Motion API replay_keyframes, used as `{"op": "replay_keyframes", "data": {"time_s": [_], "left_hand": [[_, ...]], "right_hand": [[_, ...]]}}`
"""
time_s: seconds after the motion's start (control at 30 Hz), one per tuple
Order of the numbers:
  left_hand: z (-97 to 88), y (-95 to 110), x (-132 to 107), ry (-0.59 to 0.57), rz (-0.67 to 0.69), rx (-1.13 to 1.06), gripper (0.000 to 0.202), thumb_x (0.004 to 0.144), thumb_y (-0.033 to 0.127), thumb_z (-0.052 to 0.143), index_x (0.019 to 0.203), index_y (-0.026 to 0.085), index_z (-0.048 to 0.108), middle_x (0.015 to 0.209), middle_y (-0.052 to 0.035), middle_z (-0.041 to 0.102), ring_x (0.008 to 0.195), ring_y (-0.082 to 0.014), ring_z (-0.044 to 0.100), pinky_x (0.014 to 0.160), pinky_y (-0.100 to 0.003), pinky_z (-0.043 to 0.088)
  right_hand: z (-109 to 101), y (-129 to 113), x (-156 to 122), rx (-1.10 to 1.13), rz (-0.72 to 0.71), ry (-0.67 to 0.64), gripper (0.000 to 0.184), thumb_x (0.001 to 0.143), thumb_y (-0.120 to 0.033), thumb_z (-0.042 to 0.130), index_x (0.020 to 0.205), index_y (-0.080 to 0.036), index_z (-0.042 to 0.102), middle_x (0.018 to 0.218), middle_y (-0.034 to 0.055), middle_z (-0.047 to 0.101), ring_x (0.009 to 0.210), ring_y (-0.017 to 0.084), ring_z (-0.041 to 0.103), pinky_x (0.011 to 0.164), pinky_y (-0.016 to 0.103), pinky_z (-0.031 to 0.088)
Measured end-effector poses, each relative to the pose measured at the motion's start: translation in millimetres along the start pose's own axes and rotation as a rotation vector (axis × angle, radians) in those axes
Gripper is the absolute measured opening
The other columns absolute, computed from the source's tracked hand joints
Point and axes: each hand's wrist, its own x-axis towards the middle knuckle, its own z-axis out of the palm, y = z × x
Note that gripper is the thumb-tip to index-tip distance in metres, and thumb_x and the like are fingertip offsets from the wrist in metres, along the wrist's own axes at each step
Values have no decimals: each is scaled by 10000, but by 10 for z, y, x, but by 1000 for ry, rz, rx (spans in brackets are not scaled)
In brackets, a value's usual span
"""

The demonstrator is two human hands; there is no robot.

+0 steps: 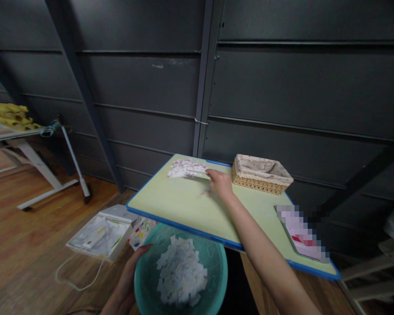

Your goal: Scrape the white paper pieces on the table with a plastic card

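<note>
My left hand [130,274] grips the left rim of a teal plastic basket [219,262], its thumb over the edge. Inside the basket lies a heap of small white paper pieces [181,273]. My right hand [220,181] reaches over the pale yellow tabletop [180,203], fingers pinched on a thin, pale flat strip [198,173]; what the strip is I cannot make out. The strip touches or hangs just over a pile of white and pink paper scraps [182,167] at the table's far left. The basket sits below the table's near blue edge.
A cloth-lined wicker basket [259,181] stands at the table's back right. Nearer lies a partly blurred pink-and-grey flat object [300,236]. On the floor, an open white box [100,234] has a cable beside it. Dark panels [151,87] rise behind; a white-legged table [39,162] is at left.
</note>
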Motion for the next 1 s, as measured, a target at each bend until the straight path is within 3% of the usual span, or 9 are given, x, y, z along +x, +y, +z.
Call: {"op": "replay_keyframes", "data": {"time_s": [0.23,0.5,0.8,1.0], "left_hand": [[43,27,-22,-2,1,-23,486,749,137,591,1225,75,519,612,-70,752,555,-277,709,551,-399,576],[35,11,-6,-10,-33,-13,388,740,149,598,1119,73,572,595,-83,746,529,-280,699,531,-397,570],[42,35,-30,8,-20,5,276,749,151,602,1014,71,609,539,-73,728,481,-246,681,525,-365,571],[69,55,-49,34,-59,-2,399,753,163,592,1138,59,578,589,-82,746,525,-277,700,545,-400,575]], "right_hand": [[-41,-93,-21,-197,-55,-142,441,791,-65,460,1171,-217,627,1116,96,680,978,204,626,801,251,433],[-117,-144,-33,-250,-36,-223,453,796,-80,452,1191,-228,616,1154,101,666,990,211,629,801,259,433],[-96,-78,-10,-92,-25,-94,429,822,-83,425,1151,-231,656,1148,60,680,1013,198,633,847,259,443],[68,-60,50,-83,-12,-140,422,831,-83,435,1162,-230,652,1135,66,686,1031,192,629,870,244,430]]}}
